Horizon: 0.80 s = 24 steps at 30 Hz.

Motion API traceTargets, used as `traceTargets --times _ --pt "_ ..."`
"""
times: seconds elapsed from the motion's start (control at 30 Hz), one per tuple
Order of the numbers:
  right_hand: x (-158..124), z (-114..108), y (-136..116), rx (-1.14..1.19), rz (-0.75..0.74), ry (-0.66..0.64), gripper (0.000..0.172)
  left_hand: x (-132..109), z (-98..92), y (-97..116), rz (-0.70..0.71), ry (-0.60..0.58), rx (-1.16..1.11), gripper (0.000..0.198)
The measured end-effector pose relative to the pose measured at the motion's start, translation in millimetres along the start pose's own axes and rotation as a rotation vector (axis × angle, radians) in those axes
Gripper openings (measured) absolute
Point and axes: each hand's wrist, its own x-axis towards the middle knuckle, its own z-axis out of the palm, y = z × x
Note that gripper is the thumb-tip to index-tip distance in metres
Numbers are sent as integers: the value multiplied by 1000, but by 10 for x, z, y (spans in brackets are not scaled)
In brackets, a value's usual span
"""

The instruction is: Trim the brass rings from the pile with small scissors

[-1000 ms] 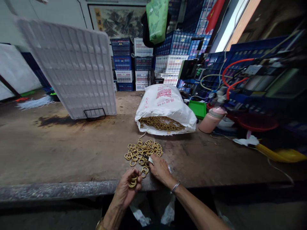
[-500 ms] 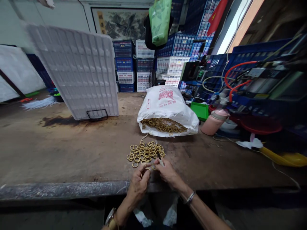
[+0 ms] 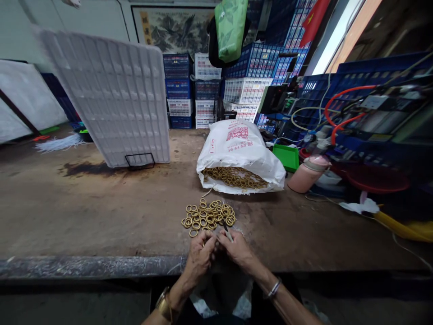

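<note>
A loose pile of brass-coloured rings (image 3: 203, 221) lies on the brown worktable (image 3: 101, 221), just beyond both hands. My left hand (image 3: 200, 253) is closed with a bit of a gold ring (image 3: 203, 244) showing between its fingers; most of it is hidden. Close beside it, my right hand (image 3: 239, 249) grips a small knife (image 3: 228, 234) with a dark blade and pale handle, its tip pointing up toward the pile. The fingertips of both hands almost meet at the table's front edge. Whatever lies between them is too small to make out.
Behind the pile, a white sack (image 3: 237, 146) lies with its mouth toward me, full of rings. A ribbed white tray (image 3: 115, 104) stands upright at left. To the right are a pink bottle (image 3: 308, 174), a green tray (image 3: 286, 158) and a machine with orange hoses (image 3: 333, 106).
My hands have drawn closer together, and the left fingers have curled in more. The ring between them is more hidden now. The whole view has shifted slightly.
</note>
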Motion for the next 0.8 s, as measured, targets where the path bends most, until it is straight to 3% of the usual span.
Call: traceTargets --times 0.27,0.63,0.8 --pt "16 1 -45 -64 -108 -50 26 15 -74 -90 -86 -122 -83 35" --pt "-13 13 -115 47 -79 -103 22 -9 -103 -150 -69 -151 -254 33" --pt "-29 -7 -135 -92 -121 -5 22 -19 -110 -131 -62 -146 -267 31"
